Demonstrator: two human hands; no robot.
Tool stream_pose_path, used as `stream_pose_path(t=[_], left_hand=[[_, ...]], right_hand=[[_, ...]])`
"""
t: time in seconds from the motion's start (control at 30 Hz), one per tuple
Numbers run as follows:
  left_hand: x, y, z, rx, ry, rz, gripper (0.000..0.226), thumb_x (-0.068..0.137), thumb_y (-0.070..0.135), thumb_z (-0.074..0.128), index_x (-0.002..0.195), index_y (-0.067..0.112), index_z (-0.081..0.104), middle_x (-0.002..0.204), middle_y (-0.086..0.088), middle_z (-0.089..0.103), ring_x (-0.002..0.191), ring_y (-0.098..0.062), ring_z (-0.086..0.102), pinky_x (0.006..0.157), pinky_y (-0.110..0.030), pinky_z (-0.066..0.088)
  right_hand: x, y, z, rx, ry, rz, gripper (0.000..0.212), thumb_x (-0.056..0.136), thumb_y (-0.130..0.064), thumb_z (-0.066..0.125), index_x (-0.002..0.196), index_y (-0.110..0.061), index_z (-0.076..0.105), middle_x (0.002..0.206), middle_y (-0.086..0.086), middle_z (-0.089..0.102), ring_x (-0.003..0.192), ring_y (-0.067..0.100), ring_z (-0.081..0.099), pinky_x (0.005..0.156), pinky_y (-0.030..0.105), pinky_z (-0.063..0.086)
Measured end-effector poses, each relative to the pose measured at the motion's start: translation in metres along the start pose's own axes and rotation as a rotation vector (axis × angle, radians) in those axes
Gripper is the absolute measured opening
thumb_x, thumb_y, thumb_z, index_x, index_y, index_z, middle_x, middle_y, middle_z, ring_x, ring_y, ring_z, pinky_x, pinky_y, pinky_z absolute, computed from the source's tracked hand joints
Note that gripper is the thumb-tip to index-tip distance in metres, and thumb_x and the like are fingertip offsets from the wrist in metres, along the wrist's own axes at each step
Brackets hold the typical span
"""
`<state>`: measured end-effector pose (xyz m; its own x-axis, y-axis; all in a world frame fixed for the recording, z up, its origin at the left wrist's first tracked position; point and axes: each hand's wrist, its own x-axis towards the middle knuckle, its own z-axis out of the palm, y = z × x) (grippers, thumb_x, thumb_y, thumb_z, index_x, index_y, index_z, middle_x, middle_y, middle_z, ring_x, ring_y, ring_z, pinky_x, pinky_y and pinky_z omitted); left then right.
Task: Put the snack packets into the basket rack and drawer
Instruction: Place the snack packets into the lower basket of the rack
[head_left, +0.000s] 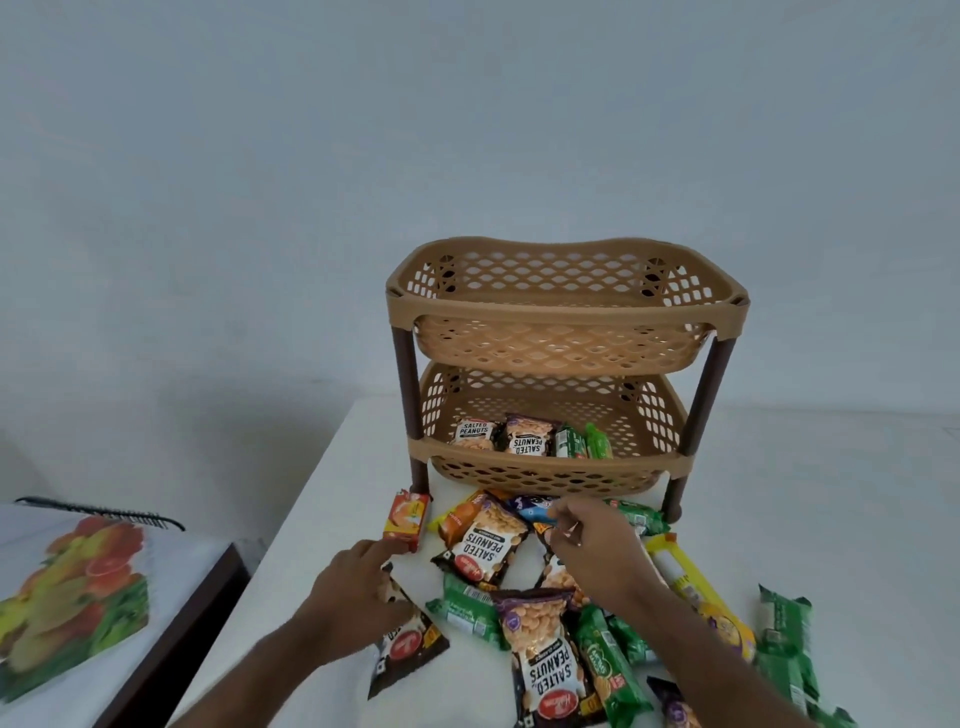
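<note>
A tan two-tier basket rack (566, 306) stands on the white table (805, 493). Its lower basket (644, 415) holds two salted peanut packets (524, 439) and green packets (582, 441); the upper basket looks empty. Several snack packets lie in front. My right hand (597, 551) pinches a blue packet (532, 508) at the pile's far edge. My left hand (358, 597) rests on a dark peanut packet (405, 649), its index finger touching a small orange box (407, 519). No drawer is visible.
Green biscuit packets (784, 644) and a yellow packet (696, 582) lie to the right. A peanut packet (480, 545) lies mid-pile. At left, a lower table with a fruit-print cloth (72, 592) and a black comb (104, 512) sits beyond a gap.
</note>
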<state>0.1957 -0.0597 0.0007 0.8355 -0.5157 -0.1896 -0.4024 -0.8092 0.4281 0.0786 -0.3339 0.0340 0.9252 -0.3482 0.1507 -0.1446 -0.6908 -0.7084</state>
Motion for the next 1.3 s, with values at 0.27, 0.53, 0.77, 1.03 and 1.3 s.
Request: stream_pose_path(t=[0.27, 0.53, 0.77, 1.03, 1.3], left_hand=[[-0.026, -0.012, 0.018, 0.085, 0.040, -0.042, 0.106, 0.065, 0.065, 0.069, 0.153, 0.028, 0.021, 0.141, 0.005, 0.042, 0.126, -0.013, 0.045, 0.102, -0.026, 0.044], [-0.029, -0.020, 0.007, -0.048, 0.189, -0.055, 0.106, 0.063, 0.058, 0.076, 0.152, 0.030, 0.024, 0.144, 0.009, 0.047, 0.128, -0.013, 0.044, 0.105, -0.030, 0.042], [-0.024, -0.012, -0.007, -0.080, 0.285, 0.101, 0.106, 0.062, 0.063, 0.073, 0.151, 0.031, 0.026, 0.136, 0.015, 0.051, 0.118, -0.007, 0.043, 0.102, -0.028, 0.038], [-0.004, 0.020, -0.025, -0.276, 0.416, 0.325, 0.095, 0.068, 0.047, 0.083, 0.144, 0.043, 0.026, 0.136, 0.024, 0.038, 0.115, 0.008, 0.034, 0.094, -0.010, 0.031], [0.046, 0.063, -0.038, -0.162, 0.546, 0.428, 0.094, 0.069, 0.048, 0.077, 0.149, 0.034, 0.030, 0.143, 0.010, 0.047, 0.133, -0.012, 0.030, 0.103, -0.031, 0.018]], right_hand=[[-0.001, -0.034, 0.038, -0.024, -0.141, -0.060, 0.019, 0.085, -0.022, 0.069, 0.101, -0.026, 0.061, 0.095, -0.007, 0.060, 0.082, 0.006, 0.054, 0.067, 0.020, 0.044], [-0.007, -0.059, 0.087, -0.622, -0.382, -0.206, 0.037, 0.084, -0.031, 0.064, 0.118, -0.019, 0.055, 0.116, 0.006, 0.063, 0.109, 0.027, 0.054, 0.095, 0.042, 0.035], [-0.010, -0.057, 0.101, -0.790, -0.409, -0.238, 0.052, 0.085, -0.017, 0.062, 0.134, -0.017, 0.044, 0.126, 0.010, 0.058, 0.117, 0.031, 0.052, 0.105, 0.048, 0.030], [0.002, -0.047, 0.053, 0.085, -0.474, 0.011, 0.056, 0.078, -0.022, 0.072, 0.127, -0.034, 0.049, 0.099, -0.009, 0.065, 0.073, -0.004, 0.063, 0.060, 0.016, 0.050], [0.018, -0.012, -0.013, 0.564, -0.178, 0.148, 0.047, 0.076, -0.009, 0.079, 0.115, -0.029, 0.062, 0.097, 0.002, 0.074, 0.085, 0.013, 0.072, 0.068, 0.024, 0.056]])
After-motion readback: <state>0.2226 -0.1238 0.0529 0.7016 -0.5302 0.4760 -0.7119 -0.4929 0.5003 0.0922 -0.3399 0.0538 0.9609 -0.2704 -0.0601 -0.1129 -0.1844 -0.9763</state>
